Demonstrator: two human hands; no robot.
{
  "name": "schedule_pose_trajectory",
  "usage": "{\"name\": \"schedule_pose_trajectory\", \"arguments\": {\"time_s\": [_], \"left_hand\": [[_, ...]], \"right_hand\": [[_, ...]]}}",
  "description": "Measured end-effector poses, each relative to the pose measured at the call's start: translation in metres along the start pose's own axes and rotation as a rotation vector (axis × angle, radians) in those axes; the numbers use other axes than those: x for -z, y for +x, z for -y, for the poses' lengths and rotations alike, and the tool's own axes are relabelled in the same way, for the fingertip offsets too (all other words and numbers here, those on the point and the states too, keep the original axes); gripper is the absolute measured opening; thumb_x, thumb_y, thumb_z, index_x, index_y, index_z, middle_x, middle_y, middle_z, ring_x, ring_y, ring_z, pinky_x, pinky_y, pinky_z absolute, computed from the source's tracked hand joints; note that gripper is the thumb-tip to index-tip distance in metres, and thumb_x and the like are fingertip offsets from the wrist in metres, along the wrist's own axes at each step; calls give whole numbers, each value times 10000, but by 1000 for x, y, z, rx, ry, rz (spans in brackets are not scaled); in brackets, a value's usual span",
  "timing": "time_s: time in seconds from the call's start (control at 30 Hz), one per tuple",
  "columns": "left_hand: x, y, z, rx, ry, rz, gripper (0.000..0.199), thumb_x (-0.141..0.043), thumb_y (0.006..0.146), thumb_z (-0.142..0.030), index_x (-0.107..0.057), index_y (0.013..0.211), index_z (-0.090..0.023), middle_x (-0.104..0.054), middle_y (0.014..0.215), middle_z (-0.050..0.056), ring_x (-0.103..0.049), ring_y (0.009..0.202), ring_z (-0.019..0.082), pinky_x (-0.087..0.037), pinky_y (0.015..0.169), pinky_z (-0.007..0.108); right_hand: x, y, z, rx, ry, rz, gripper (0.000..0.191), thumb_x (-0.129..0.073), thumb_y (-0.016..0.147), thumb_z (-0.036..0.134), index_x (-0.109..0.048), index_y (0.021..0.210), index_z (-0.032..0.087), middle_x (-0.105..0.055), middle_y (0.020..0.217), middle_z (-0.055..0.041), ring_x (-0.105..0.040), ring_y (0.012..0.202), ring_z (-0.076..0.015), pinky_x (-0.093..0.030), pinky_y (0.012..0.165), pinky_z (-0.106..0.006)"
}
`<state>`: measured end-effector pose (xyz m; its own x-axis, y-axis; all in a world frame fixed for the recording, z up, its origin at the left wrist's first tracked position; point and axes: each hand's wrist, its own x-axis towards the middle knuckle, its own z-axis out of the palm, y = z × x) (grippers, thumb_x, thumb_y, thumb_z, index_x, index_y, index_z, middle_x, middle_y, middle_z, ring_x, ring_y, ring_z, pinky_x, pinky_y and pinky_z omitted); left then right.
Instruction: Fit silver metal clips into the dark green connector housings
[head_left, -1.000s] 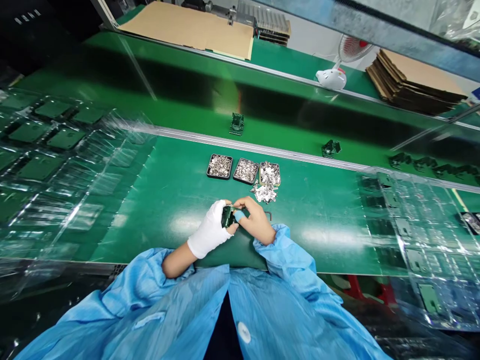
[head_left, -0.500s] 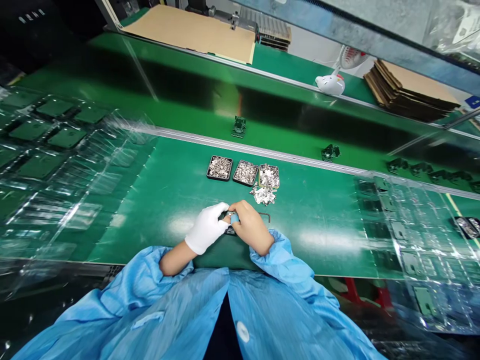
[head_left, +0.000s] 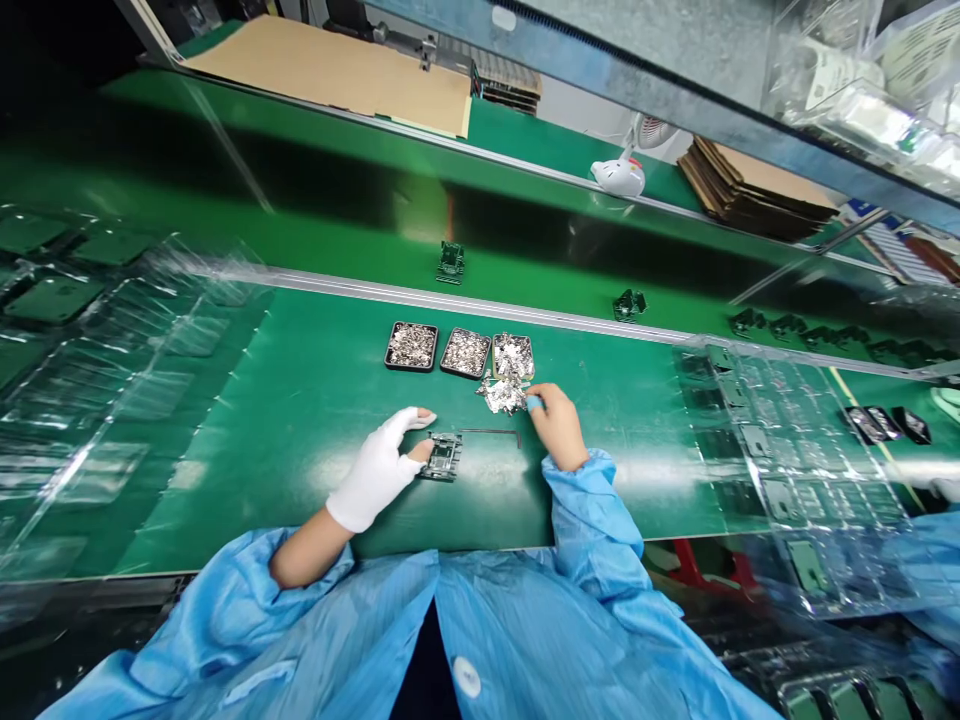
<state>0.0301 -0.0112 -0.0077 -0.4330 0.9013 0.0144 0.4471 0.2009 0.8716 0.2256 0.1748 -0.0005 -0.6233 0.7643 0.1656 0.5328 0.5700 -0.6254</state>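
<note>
My left hand (head_left: 382,465), in a white glove with bare fingertips, lies with thumb and forefinger spread. Its thumb touches the left edge of a small green circuit board (head_left: 444,457) lying on the bench. My right hand (head_left: 557,425), ungloved with a blue wrap on one finger, is at the right edge of a loose heap of shiny metal pieces (head_left: 502,394). Its fingertips are pinched together there; what is between them is too small to make out. An L-shaped hex key (head_left: 491,431) lies between the board and my right hand.
Three small black trays of metal parts, the left one (head_left: 411,346) among them, stand behind the heap. Clear plastic trays (head_left: 780,470) flank the bench on both sides. Assembled boards (head_left: 451,262) stand on the green strip behind. A metal shelf (head_left: 600,60) hangs overhead.
My hands were together over the board and have parted. My right hand has moved right and forward to the metal heap; my left thumb remains at the board, which is uncovered now. The view has shifted.
</note>
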Motion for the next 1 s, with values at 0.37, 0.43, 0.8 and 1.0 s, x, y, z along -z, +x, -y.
{"name": "schedule_pose_trajectory", "arguments": {"time_s": [0.37,0.43,0.8,1.0], "left_hand": [[-1,14,26,19,41,-51,289,-467,816,-438,-611,869,-193,-690,896,35,-643,858,204,-506,803,303],[-3,15,26,6,59,-62,281,-460,821,-429,-614,858,-197,-693,888,33,-640,852,201,-500,807,304],[-4,19,22,-97,117,-57,238,-439,834,-357,-614,824,-195,-686,847,37,-634,804,187,-501,787,297],[-5,19,25,-142,143,-45,247,-442,856,-353,-621,831,-186,-685,847,42,-634,798,186,-494,771,296]], "right_hand": [[6,62,9,84,-138,-12,309,-439,829,92,-618,1077,137,-615,1068,-123,-538,1014,-247,-418,916,-372],[-1,72,25,150,-222,67,299,-425,850,94,-619,1070,150,-616,1084,-107,-537,1027,-230,-414,918,-349],[-52,100,58,262,-487,330,261,-435,824,19,-659,909,124,-655,986,-161,-568,972,-260,-334,963,-438],[-49,100,52,228,-447,279,309,-398,829,9,-608,1030,116,-627,1009,-136,-565,938,-239,-391,892,-370]]}}
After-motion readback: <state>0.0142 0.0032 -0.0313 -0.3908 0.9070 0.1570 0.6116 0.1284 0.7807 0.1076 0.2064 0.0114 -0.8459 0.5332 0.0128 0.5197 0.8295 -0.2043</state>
